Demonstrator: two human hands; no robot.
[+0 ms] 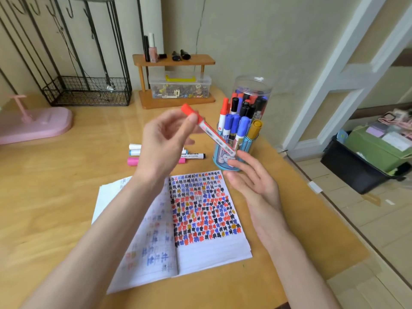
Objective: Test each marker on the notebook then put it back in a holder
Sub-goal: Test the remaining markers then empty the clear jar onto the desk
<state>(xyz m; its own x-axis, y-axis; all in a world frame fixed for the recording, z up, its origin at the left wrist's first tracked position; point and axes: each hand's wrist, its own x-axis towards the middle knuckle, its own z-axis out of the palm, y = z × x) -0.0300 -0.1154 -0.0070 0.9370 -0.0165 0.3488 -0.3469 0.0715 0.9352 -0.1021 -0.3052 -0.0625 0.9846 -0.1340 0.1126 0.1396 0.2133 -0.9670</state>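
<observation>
A red-capped white marker (209, 132) is raised above the desk, tilted down to the right. My left hand (167, 139) pinches it just below the cap. My right hand (252, 177) is beside the marker's lower end with straight fingers, its fingertips at or just under that end. An open notebook (200, 253) lies below, its right page filled with red, blue, black and yellow test marks. A blue holder (225, 161) with several markers stands behind my right hand. A clear jar (252, 85) with more markers is farther back.
Loose markers (191, 156) lie on the wooden desk (55, 197) behind my left hand. A pink stand (35, 126) is at the left, a wire basket (89, 92) and a wooden shelf (174, 59) with a clear box at the back. The desk edge drops off at right.
</observation>
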